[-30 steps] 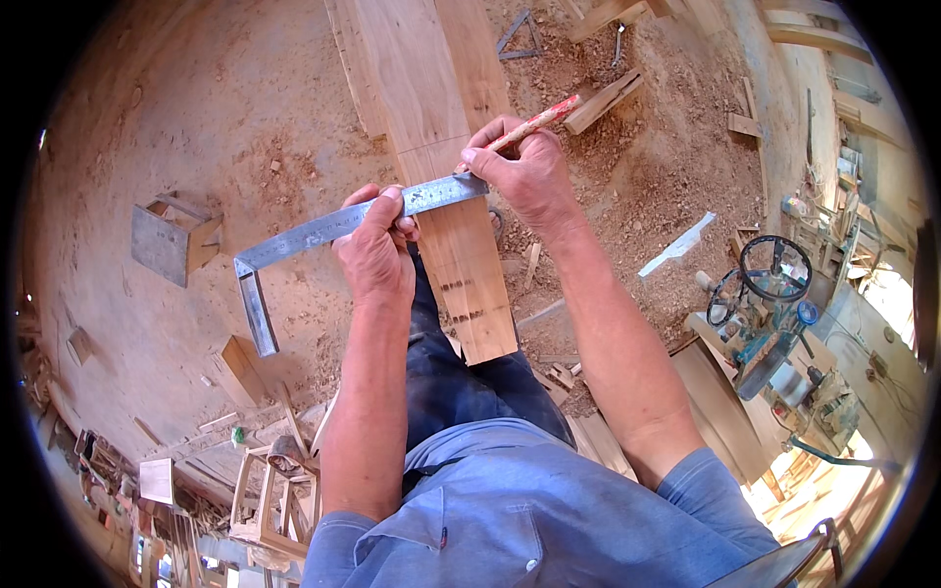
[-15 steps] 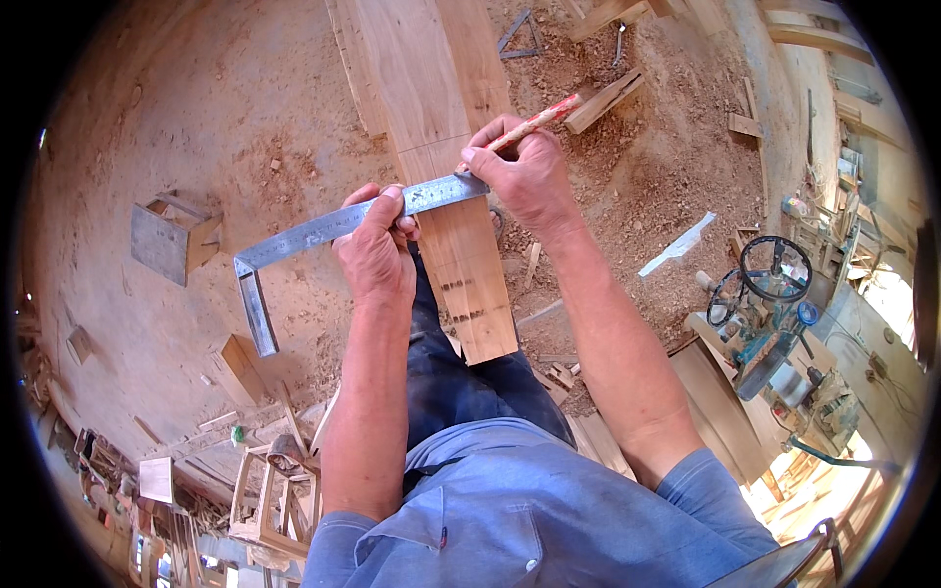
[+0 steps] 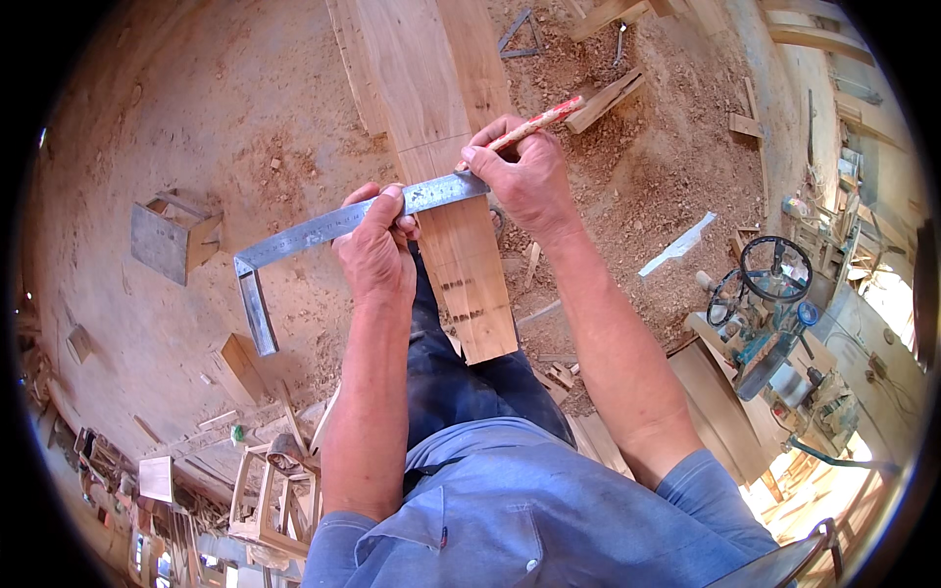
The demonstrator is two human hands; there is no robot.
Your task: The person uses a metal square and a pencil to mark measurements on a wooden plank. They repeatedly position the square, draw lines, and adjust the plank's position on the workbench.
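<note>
A long wooden board (image 3: 410, 73) runs away from me, with a pencil line across it and dark marks near its close end. Across the board lies a metal carpenter's square (image 3: 309, 232), its shorter arm hanging off to the left. My left hand (image 3: 377, 240) grips the square's blade at the board's left edge, thumb on top. In my right hand (image 3: 520, 176) is a red and white pencil (image 3: 541, 120), pinched and slanting up to the right. Its tip is by the blade's right end, mostly hidden by the fingers.
On the dusty floor at left stands a small wooden stool (image 3: 174, 238). A wood block (image 3: 606, 100) and shavings lie right of the board. A machine with black handwheels (image 3: 776, 269) stands at right, and a wooden frame (image 3: 270, 505) at lower left.
Almost nothing differs. The pencil's upper end has tipped very slightly to the right, while the square, the board and my left hand stay in place.
</note>
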